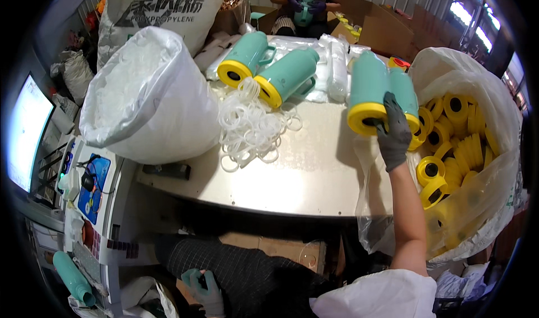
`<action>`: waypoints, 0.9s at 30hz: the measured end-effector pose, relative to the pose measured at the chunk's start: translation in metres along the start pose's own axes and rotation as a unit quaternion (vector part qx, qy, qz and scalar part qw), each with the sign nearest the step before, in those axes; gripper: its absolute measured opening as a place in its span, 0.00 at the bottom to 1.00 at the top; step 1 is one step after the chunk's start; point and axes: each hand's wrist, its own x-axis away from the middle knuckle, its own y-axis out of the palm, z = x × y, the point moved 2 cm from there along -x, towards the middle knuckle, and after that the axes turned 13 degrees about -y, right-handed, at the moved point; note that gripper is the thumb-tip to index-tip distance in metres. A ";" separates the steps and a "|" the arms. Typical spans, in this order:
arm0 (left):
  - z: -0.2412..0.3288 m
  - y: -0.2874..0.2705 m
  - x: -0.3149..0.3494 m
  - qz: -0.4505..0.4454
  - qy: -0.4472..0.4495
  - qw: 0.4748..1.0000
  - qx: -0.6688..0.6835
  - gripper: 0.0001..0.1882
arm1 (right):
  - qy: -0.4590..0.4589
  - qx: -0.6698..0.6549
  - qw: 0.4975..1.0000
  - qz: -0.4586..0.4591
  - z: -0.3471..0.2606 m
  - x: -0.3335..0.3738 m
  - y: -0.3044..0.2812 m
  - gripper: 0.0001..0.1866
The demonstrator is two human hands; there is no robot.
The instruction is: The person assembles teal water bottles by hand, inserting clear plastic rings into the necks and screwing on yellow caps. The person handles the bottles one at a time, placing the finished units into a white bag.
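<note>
My right hand, in a dark grey glove, reaches across the table to two teal bottles with yellow bases. Its fingers lie along the gap between the larger bottle and the bottle beside it. The thumb bends by the larger one's yellow base, so the hand is closed on that bottle; its handle is hidden. Down by my lap, my left hand wears a pale grey-green glove, fingers loosely bent and apart, with nothing visible in it. Two more teal bottles, one left and one nearer the middle, lie with yellow bases toward me.
Translucent rings are heaped on the white table. A white sack stands left; a plastic-lined bag of yellow bases stands right. Across the table, a person in purple gloves holds a teal bottle. A monitor is far left.
</note>
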 end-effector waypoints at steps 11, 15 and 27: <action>-0.036 0.002 -0.004 0.021 -0.003 1.000 0.006 0.08 | 0.060 0.132 0.982 -0.121 0.004 -0.051 0.111 0.45; -0.019 0.011 -0.001 -0.009 0.020 0.999 -0.032 0.05 | 0.112 0.261 0.937 -0.201 0.019 0.021 0.048 0.47; -0.023 0.014 0.000 0.026 0.023 0.999 0.030 0.07 | 0.311 -0.153 0.906 0.241 0.100 0.087 0.074 0.44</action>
